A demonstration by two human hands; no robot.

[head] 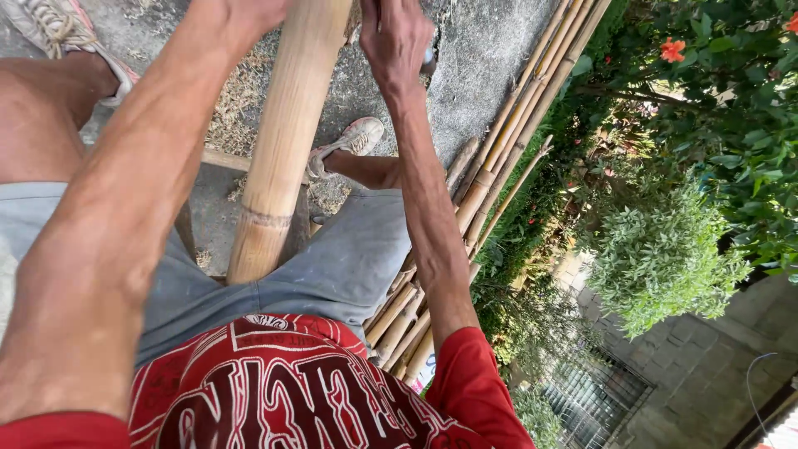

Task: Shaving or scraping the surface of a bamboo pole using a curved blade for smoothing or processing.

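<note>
Left forearm runs up the left of the frame; the left hand (249, 12) is cut off at the top edge beside the pole, so whether its fingers are closed cannot be told.

A thick bamboo pole (287, 137) is seen centre-left, tan and smooth, slanting from the lap up past the top edge, lower end resting between the thighs against the grey shorts (332, 266). One raised node ring is visible near the lower end. It is judged stiff and fairly heavy for its length; the polished skin looks slippery, so a hold just above a node ring would be surest. Cut ends may splinter.

The right hand (397, 37) is held just beside the pole's upper part, fingers curled closed around something small and greyish, mostly hidden; what it is cannot be told.

Further right, a bundle of thinner bamboo canes (507, 141) lies on the concrete ground (474, 66). Beyond, shrubs and a red hibiscus flower (672, 50) are noted.
</note>
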